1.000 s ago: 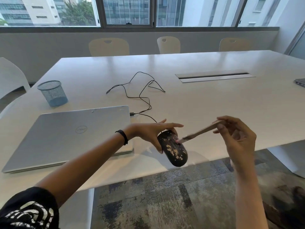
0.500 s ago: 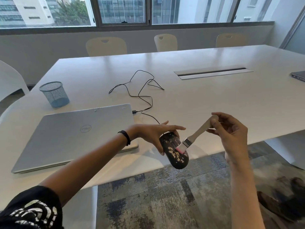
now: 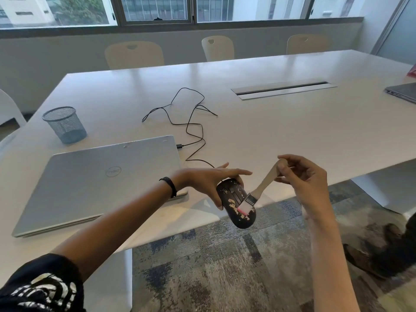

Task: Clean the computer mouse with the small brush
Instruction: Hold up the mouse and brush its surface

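Mouse (image 3: 236, 206) in left hand (image 3: 209, 183), brush (image 3: 258, 188) touching, laptop (image 3: 99, 181), cable (image 3: 191, 129) beside

We note a large white desk (image 3: 258, 136) occupying most of the view. A closed silver laptop (image 3: 96, 181) lies on its near left portion, lid logo visible. A blue wire-mesh cup (image 3: 65, 124) stands upright beyond the laptop's far left corner, apart from it. A recessed cable-access hatch (image 3: 283, 88) sits in the desk centre. A second, grey laptop (image 3: 403, 93) lies closed at the far right edge. Three pale chairs (image 3: 135, 55) stand along the far side below the windows (image 3: 155, 7). Patterned grey carpet (image 3: 225, 266) covers the floor.
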The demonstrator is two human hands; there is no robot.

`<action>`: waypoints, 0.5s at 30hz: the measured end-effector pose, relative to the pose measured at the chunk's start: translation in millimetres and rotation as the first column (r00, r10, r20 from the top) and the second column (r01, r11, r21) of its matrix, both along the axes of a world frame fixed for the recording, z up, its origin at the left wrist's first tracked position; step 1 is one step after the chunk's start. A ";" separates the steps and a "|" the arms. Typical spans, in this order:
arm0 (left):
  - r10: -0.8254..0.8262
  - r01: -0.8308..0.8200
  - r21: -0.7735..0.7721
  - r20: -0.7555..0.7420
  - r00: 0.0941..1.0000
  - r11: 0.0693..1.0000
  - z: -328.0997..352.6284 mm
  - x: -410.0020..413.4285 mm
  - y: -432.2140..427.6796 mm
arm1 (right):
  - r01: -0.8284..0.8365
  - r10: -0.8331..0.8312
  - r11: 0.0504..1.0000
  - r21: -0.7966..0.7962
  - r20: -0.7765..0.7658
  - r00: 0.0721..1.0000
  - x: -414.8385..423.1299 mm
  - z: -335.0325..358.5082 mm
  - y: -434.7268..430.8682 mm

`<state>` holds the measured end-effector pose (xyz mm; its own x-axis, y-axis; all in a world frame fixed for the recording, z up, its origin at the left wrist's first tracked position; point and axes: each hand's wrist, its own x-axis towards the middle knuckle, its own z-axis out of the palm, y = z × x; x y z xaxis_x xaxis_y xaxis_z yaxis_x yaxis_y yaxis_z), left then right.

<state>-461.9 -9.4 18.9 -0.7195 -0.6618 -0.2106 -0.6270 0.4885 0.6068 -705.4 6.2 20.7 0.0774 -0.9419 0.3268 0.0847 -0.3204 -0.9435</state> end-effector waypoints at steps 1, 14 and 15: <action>-0.001 0.001 0.004 0.000 1.000 1.000 0.1 -0.4 0.3 | -0.007 0.007 1.000 0.001 -0.021 1.000 -1.2 -0.6 1.4; -0.008 0.009 0.021 -0.008 1.000 1.000 0.4 -4.2 2.6 | -0.008 0.008 1.000 0.025 -0.015 1.000 -10.6 -3.4 9.8; -0.008 0.008 0.022 -0.009 1.000 1.000 0.6 -4.2 2.3 | 0.004 -0.004 1.000 0.028 0.008 1.000 -12.1 -3.0 9.9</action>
